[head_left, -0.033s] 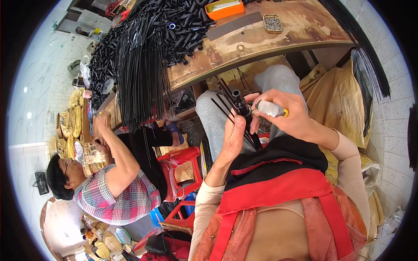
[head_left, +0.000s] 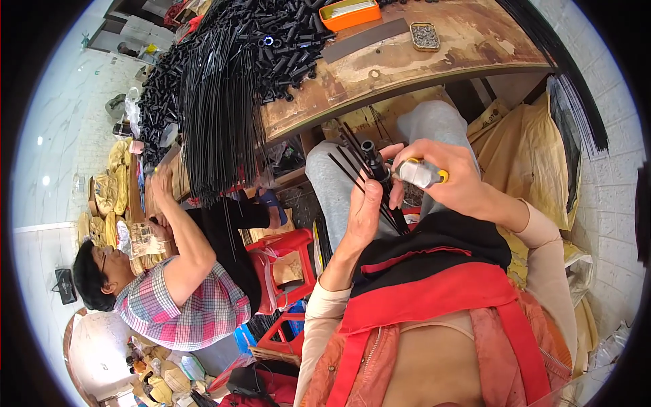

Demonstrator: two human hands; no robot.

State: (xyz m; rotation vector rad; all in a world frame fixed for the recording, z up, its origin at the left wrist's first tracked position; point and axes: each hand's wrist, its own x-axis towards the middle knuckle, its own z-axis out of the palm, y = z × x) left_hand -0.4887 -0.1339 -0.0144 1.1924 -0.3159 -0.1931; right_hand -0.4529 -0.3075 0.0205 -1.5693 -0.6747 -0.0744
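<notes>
My left hand grips a small black tube with several thin black rods fanning out of it, held above my lap. My right hand is closed around a tool with a grey and yellow handle, whose tip meets the black tube. Both hands are just below the edge of a worn wooden workbench.
On the bench lie a heap of short black tubes, a hanging bundle of long black rods, an orange tray, a small tin and a grey strip. A person in a plaid shirt works at left beside red stools.
</notes>
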